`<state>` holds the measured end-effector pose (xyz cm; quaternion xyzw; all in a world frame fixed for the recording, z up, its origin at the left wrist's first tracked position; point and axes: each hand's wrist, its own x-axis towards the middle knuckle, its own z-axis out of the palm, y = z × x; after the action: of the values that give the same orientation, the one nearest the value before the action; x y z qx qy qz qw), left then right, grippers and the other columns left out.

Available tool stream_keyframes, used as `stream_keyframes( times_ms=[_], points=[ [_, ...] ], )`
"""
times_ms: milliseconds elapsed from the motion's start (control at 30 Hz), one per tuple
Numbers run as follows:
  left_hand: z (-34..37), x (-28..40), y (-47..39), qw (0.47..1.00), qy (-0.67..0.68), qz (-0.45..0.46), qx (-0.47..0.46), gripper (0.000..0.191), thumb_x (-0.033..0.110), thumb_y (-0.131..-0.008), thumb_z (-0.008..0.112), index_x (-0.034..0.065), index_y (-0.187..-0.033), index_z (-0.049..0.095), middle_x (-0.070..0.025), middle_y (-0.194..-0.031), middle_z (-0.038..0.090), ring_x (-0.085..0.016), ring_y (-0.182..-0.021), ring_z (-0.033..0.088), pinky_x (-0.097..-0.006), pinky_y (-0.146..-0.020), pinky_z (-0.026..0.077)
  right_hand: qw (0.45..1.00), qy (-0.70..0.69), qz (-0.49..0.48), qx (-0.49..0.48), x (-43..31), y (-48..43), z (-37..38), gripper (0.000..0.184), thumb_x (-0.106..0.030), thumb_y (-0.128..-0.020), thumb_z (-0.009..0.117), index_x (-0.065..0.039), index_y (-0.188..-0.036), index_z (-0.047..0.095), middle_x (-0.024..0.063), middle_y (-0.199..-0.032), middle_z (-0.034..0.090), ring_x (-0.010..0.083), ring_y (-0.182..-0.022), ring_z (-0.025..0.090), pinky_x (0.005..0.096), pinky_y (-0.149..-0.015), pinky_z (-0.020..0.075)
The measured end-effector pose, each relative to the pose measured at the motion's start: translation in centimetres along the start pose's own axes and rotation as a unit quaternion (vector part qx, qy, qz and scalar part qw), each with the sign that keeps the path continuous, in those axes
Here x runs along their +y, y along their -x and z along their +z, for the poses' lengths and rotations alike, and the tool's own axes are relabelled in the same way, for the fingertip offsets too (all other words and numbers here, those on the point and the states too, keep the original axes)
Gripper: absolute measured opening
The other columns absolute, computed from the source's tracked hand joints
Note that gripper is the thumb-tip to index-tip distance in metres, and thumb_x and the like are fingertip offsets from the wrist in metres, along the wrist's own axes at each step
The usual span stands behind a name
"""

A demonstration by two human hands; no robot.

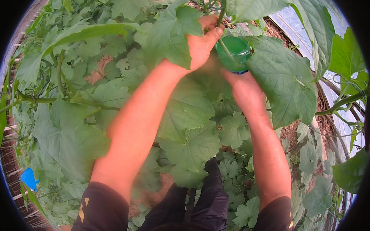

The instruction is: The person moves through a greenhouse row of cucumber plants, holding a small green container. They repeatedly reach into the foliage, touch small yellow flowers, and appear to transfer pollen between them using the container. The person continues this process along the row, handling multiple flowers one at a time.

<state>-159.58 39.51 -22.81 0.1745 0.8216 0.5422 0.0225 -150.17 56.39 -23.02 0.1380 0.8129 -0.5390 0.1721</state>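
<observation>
My left hand [204, 46] pinches a green vine stem [223, 8] between thumb and fingers, near the top of the view. A large lobed leaf [175, 35] covers part of that hand and wrist. Just right of it, my right hand [242, 84] holds up a clear plastic cup [250, 52] with green liquid inside. A slender pale green stem or young fruit [226, 51] slants from my left fingertips into the cup's mouth; which of the two it is, I cannot tell. Most of my right fingers are hidden behind the cup and a broad leaf [281, 76].
Leafy vines surround both arms. A thick horizontal vine [42, 99] crosses on the left, and another vine [341, 107] juts in from the right. Plastic sheeting [298, 31] runs along the right side. A blue piece [30, 178] lies at the lower left.
</observation>
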Motion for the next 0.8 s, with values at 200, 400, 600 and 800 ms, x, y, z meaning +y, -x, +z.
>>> stream_keyframes(
  times_ms=[200,400,600,800],
  points=[
    [-0.5,0.1,0.1,0.999,0.043,-0.018,-0.024,0.04,0.018,-0.11,0.056,-0.0047,-0.143,0.057,-0.0132,-0.13,0.069,-0.022,-0.119,0.067,-0.0358,-0.107,0.053,1.0,0.025,0.002,-0.011,0.4,-0.2,0.2,0.051,-0.042,-0.097,0.064,-0.006,-0.133,0.064,0.0148,-0.121,0.072,0.0301,-0.112,0.067,0.0386,-0.1,0.0468],
    [-1.3,0.1,-0.1,0.998,0.028,-0.02,-0.048,0.043,0.021,-0.105,0.063,-0.0041,-0.14,0.06,-0.0119,-0.127,0.069,-0.019,-0.116,0.067,-0.0345,-0.105,0.052,0.999,0.019,-0.026,-0.013,1.8,-0.2,0.6,0.048,-0.048,-0.098,0.061,-0.004,-0.116,0.064,0.0112,-0.087,0.065,0.0259,-0.082,0.064,0.0399,-0.08,0.0479],
    [-1.7,-0.2,0.1,0.998,0.04,-0.043,-0.031,0.041,0.023,-0.104,0.065,-0.0025,-0.136,0.064,-0.0096,-0.122,0.071,-0.017,-0.113,0.067,-0.0335,-0.103,0.052,0.999,-0.002,-0.029,-0.024,3.7,-0.5,0.8,0.048,-0.045,-0.097,0.065,-0.007,-0.128,0.067,0.01,-0.115,0.072,0.0247,-0.105,0.066,0.0367,-0.096,0.0469],
    [-2.1,-0.7,0.0,0.997,0.054,-0.058,-0.024,0.041,0.023,-0.104,0.065,-0.002,-0.137,0.063,-0.0087,-0.121,0.071,-0.017,-0.113,0.067,-0.0334,-0.103,0.052,0.999,0.013,-0.045,0.013,4.6,-0.2,1.2,0.041,-0.036,-0.091,0.078,-0.005,-0.118,0.074,0.0072,-0.11,0.076,0.0194,-0.102,0.067,0.0352,-0.095,0.049]
  ],
)
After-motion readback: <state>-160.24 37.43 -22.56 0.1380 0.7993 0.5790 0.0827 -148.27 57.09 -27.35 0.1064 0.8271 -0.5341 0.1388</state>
